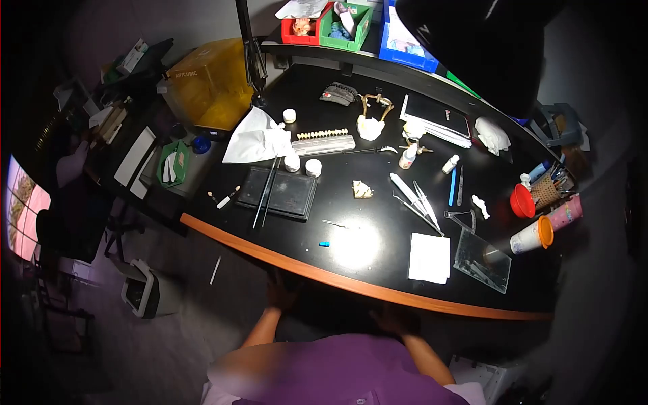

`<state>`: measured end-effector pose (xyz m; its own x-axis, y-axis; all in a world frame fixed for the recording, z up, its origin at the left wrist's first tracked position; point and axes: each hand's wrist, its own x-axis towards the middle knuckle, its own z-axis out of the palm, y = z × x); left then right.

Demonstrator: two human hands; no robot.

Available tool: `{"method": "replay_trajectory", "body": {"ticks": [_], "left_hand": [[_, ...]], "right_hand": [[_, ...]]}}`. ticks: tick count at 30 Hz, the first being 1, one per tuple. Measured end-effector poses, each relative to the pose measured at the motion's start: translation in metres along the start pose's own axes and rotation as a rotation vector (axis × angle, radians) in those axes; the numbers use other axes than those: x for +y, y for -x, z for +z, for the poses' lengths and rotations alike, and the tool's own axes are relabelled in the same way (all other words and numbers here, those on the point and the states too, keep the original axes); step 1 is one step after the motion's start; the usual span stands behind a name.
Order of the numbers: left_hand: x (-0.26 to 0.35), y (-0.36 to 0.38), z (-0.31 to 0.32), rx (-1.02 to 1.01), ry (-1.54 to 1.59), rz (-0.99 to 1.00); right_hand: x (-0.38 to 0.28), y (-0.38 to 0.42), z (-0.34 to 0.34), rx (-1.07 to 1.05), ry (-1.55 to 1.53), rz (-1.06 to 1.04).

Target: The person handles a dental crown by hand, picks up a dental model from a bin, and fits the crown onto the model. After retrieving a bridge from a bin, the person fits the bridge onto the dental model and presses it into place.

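My left hand (281,295) hangs low at the orange front edge of the table (297,265), its fingers lost in shadow. In the same dimness under the edge, my right hand (393,319) reaches forward, and its fingers are hidden too. Nearest on the tabletop lie a small blue piece (324,244), a thin metal instrument (335,224) and a folded white tissue (429,258). Farther in sit a black case (278,193) with long dark sticks across it, a small tooth-coloured piece (362,190) and tweezers (424,206).
A shade guide (322,138), a dental articulator (371,121) and white jars (313,168) stand behind. To the right are a glass slab (482,262), a red bowl (522,201) and an orange-lidded cup (532,235). A dark lamp head (486,47) overhangs the back right; a bin (140,289) stands at left.
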<state>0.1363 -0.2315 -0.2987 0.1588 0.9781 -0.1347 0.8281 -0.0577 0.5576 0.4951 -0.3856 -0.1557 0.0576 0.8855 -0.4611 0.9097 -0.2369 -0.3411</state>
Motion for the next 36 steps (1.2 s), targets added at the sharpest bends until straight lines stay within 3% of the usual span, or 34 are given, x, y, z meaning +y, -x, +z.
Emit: {"method": "replay_trajectory", "body": {"ticks": [2, 5, 8, 9, 12, 15, 18, 19, 21, 24, 26, 28, 30, 32, 33, 34, 36], "left_hand": [[-0.011, -0.019, 0.024, 0.101, -0.008, 0.049], [-0.007, -0.034, 0.038, 0.12, -0.255, 0.166], [0.02, -0.041, 0.027, -0.12, -0.475, 0.164], [0.04, -0.04, 0.006, -0.239, -0.404, 0.179], [0.034, -0.04, 0.026, -0.154, -0.442, 0.357], [0.042, -0.04, 0.038, -0.17, -0.351, 0.392], [0.052, -0.035, 0.047, -0.212, -0.532, 0.486], [0.042, -0.035, 0.06, -0.138, -0.391, 0.503], [0.017, -0.039, 0.098, 0.002, -0.103, 0.529], [0.052, -0.033, 0.048, -0.267, -0.108, 0.43], [0.053, -0.031, 0.049, -0.221, -0.329, 0.514], [0.054, -0.036, 0.045, -0.218, -0.483, 0.572], [0.054, -0.039, 0.041, -0.208, -0.297, 0.532], [0.051, -0.044, 0.047, -0.216, -0.21, 0.538], [0.052, -0.044, 0.046, -0.084, -0.261, 0.675], [0.052, -0.046, 0.047, -0.113, -0.274, 0.676], [0.053, -0.046, 0.045, -0.162, -0.298, 0.654]], "right_hand": [[-0.034, -0.009, -0.027, 0.067, -0.016, 0.064], [-0.029, -0.037, -0.009, 0.56, -0.024, -0.127], [-0.017, -0.057, 0.006, 0.497, -0.121, -0.116], [-0.007, -0.064, 0.021, 0.488, -0.15, -0.101], [-0.007, -0.073, 0.029, 0.669, -0.134, -0.173], [-0.009, -0.065, 0.018, 0.563, -0.066, -0.109], [0.0, -0.07, 0.029, 0.593, -0.074, -0.154], [-0.001, -0.067, 0.027, 0.588, -0.09, -0.147], [0.004, -0.072, 0.037, 0.526, -0.077, -0.098], [0.007, -0.076, 0.034, 0.431, -0.134, -0.094], [0.012, -0.073, 0.04, 0.447, -0.125, -0.098], [0.021, -0.065, 0.043, 0.266, -0.161, -0.182], [0.03, -0.044, 0.043, 0.04, -0.173, -0.274], [-0.002, 0.005, -0.033, -0.433, -0.157, -0.325], [-0.014, 0.024, -0.072, -0.585, -0.278, -0.37], [-0.023, 0.041, -0.111, -0.736, -0.397, -0.424], [-0.024, 0.072, -0.169, -0.552, -0.382, -0.644]]}}
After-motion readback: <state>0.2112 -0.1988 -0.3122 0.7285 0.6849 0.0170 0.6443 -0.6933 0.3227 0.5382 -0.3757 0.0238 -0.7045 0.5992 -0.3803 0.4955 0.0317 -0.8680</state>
